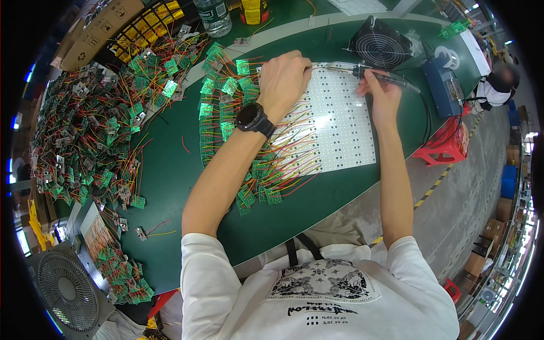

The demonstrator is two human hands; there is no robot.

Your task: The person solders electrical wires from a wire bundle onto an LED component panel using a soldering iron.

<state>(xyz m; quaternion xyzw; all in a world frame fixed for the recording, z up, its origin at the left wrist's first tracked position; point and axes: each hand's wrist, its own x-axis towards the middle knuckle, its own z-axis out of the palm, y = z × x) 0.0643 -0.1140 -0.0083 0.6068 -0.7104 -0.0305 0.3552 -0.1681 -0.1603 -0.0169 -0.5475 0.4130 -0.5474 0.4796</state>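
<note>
My right hand (383,95) is closed around the dark handle of a soldering iron (391,79). The iron's thin metal end points left across the far edge of a white panel (345,130) dotted with small components. My left hand (286,78), with a black watch on its wrist, is closed at the panel's far left corner. Its fingertips are pinched near the iron's tip, and what they hold is too small to make out. Small green circuit boards (207,110) lie in rows left of the panel. Red and yellow wires (294,148) run from them onto its left part.
A large heap of wired circuit boards (85,130) covers the table's left side. Beyond the panel stand a black fan (379,50), a blue soldering station (443,85) and a water bottle (213,16). A red stool (445,144) is at right; a person (498,85) is farther off.
</note>
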